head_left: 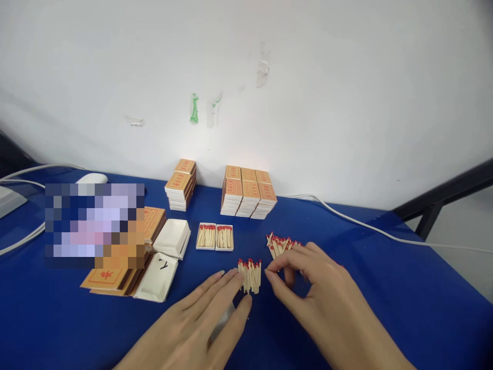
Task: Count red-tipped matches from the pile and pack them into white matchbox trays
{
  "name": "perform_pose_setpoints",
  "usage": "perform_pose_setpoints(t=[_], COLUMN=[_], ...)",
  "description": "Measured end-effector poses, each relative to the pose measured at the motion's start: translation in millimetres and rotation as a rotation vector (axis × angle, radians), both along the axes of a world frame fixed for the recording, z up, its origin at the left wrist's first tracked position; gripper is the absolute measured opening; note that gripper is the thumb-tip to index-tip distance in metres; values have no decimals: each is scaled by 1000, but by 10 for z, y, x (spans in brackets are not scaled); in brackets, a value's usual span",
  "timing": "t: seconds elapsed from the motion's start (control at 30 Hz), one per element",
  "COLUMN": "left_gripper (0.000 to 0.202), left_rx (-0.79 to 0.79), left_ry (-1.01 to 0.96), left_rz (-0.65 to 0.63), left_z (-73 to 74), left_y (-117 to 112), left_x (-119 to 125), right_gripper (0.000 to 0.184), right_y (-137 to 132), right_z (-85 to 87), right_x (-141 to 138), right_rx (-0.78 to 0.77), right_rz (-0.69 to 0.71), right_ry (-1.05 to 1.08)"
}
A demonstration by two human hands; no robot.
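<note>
A loose bunch of red-tipped matches (251, 277) lies on the blue table between my hands. My left hand (204, 318) has its fingers stretched out, index fingertip and thumb tip at the left and lower edges of that bunch. Partly hidden under this hand is a greyish-white object (225, 321) whose kind I cannot make out. My right hand (311, 288) is curled, thumb and index fingertips brought together just right of the bunch. Whether anything is between them is too small to tell. Behind its fingers spreads a second match pile (283, 245), partly covered.
Two filled matchbox trays (214, 237) stand beyond the bunch. White trays (156, 277) and flat orange matchbox sleeves (103, 280) lie at left, beside a blurred patch. Stacked matchboxes (248, 190) and a smaller stack (180, 184) stand near the wall. A white cable (358, 221) crosses behind.
</note>
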State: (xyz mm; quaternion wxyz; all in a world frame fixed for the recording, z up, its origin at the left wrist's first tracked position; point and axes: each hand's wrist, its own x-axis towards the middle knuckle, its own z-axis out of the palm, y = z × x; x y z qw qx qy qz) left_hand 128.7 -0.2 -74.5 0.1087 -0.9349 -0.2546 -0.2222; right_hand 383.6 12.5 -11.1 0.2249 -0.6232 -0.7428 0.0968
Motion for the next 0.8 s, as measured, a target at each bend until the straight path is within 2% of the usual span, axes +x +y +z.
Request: perform_pose_setpoints(t=[0.17,0.3,0.4,0.5,0.63,0.8], left_gripper=[55,59,56,54,56,47], left_rx=[2,-13,0,-4,28,74], left_ry=[-21,-11,-26,-44,-28,61], left_rz=[12,-3,-7,1,6,5], left_z=[-1,-4,2,-7,9,174], left_y=[10,16,13,4,27,73], left_x=[5,-24,-31,-14,7,-13], right_gripper=[11,10,17,21,21,21], right_y=[-48,-99,-119,-118,-60,21], right_z=[26,-3,-32,-51,-74,-126], right_x=[164,137,92,56,5,-83], right_rx=[12,74,98,64,-35,-196], right_rz=[-66,-70,-41,-35,-70,-117], right_ry=[-221,-348,-386,-345,-189,113])
